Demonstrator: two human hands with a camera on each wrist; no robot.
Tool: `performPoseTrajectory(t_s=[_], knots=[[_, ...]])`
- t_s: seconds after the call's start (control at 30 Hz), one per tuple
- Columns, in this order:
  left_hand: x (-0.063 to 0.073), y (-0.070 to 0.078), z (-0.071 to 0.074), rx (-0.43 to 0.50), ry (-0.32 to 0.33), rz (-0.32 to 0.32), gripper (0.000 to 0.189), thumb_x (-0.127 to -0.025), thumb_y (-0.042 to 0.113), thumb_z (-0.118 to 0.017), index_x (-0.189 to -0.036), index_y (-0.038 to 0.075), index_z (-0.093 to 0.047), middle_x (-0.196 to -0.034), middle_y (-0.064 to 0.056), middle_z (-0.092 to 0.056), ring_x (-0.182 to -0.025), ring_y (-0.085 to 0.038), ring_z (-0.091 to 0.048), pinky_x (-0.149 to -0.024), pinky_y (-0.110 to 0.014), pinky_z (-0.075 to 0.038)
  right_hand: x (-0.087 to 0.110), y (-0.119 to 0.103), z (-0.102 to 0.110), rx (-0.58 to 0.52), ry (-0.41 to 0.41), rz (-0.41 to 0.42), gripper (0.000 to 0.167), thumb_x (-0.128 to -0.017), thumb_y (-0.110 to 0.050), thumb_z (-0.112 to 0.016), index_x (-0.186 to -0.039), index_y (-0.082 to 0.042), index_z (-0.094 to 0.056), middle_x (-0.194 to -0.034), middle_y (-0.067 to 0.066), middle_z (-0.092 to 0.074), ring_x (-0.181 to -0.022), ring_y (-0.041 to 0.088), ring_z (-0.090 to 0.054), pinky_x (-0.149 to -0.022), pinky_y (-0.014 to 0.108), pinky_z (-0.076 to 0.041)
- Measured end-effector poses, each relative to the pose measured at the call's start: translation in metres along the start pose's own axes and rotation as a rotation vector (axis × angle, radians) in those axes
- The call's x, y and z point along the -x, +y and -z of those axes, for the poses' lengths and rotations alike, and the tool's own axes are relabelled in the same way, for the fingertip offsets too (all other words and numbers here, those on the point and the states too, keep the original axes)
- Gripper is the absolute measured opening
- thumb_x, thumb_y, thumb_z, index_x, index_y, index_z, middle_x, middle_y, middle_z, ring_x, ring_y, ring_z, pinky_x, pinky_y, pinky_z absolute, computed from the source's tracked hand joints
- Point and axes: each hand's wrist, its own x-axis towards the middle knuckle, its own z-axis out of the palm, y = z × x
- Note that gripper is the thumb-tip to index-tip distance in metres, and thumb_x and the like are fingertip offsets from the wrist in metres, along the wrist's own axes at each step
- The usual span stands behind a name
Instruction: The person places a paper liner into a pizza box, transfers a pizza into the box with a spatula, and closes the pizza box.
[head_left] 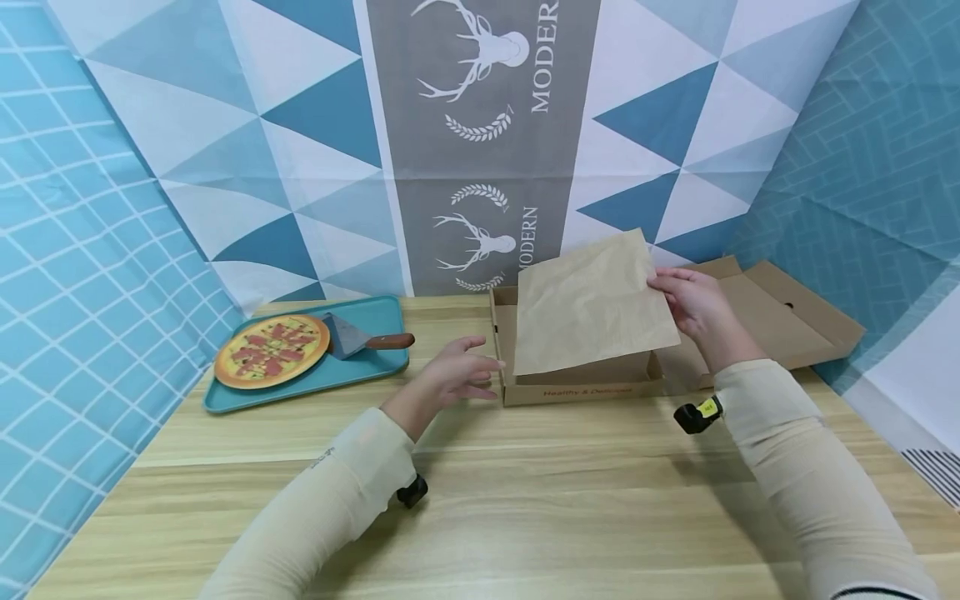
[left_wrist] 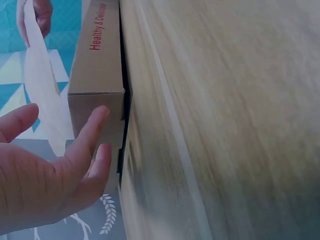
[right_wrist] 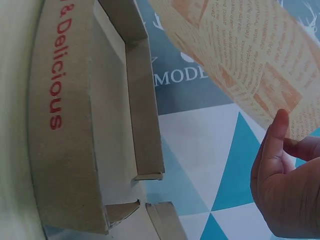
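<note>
My right hand (head_left: pixel 693 307) pinches the right edge of a sheet of brown food wrapping paper (head_left: pixel 588 308). The sheet is held up over an open cardboard pizza box (head_left: pixel 581 390), hiding much of its inside. In the right wrist view the underside of the paper (right_wrist: pixel 260 65) carries newspaper-style print, and thumb and fingers of the hand (right_wrist: pixel 287 185) meet at its edge. My left hand (head_left: pixel 459 371) is beside the box's left wall, fingers spread and holding nothing. Red lettering "Healthy & Delicious" runs along the box's front (left_wrist: pixel 97 55).
At the left a teal tray (head_left: pixel 300 395) bears a pizza (head_left: pixel 272 350) and a pizza server (head_left: pixel 348 336) with a wooden handle. The box's lid (head_left: pixel 780 321) lies folded out to the right. A patterned backdrop (head_left: pixel 480 150) stands behind the wooden table (head_left: pixel 525 500).
</note>
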Motion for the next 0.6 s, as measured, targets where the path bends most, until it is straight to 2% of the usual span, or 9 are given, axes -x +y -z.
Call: performPoseTrajectory(t_s=[0.17, 0.43, 0.6], knots=[[-0.004, -0.001, -0.002, -0.019, -0.007, 0.015, 0.081, -0.088, -0.003, -0.066, -0.154, 0.006, -0.020, -0.151, -0.031, -0.023, -0.136, -0.048, -0.030, -0.085, -0.051, -0.054, -0.009, 0.000, -0.001, 0.051, 0.004, -0.028, 0.023, -0.095, 0.000, -0.059, -0.078, -0.011, -0.071, -0.077, 0.000, -0.069, -0.066, 0.008, -0.066, -0.060, 0.022, -0.056], [-0.009, -0.003, -0.007, -0.062, -0.019, 0.005, 0.094, -0.083, -0.012, -0.067, -0.157, 0.016, -0.017, -0.155, -0.028, -0.019, -0.135, -0.046, -0.033, -0.080, -0.045, -0.057, -0.023, 0.008, -0.003, 0.117, 0.008, -0.051, 0.031, -0.096, 0.001, -0.055, -0.075, -0.013, -0.072, -0.074, -0.001, -0.069, -0.064, 0.007, -0.063, -0.059, 0.021, -0.055], [-0.011, -0.006, -0.008, -0.072, -0.027, 0.005, 0.095, -0.082, -0.016, -0.066, -0.157, 0.016, -0.017, -0.154, -0.030, -0.019, -0.131, -0.045, -0.040, -0.082, -0.047, -0.056, -0.030, 0.017, -0.009, 0.142, -0.022, -0.049, 0.021, -0.096, 0.002, -0.056, -0.084, -0.010, -0.068, -0.074, 0.000, -0.069, -0.063, 0.006, -0.064, -0.058, 0.020, -0.055]])
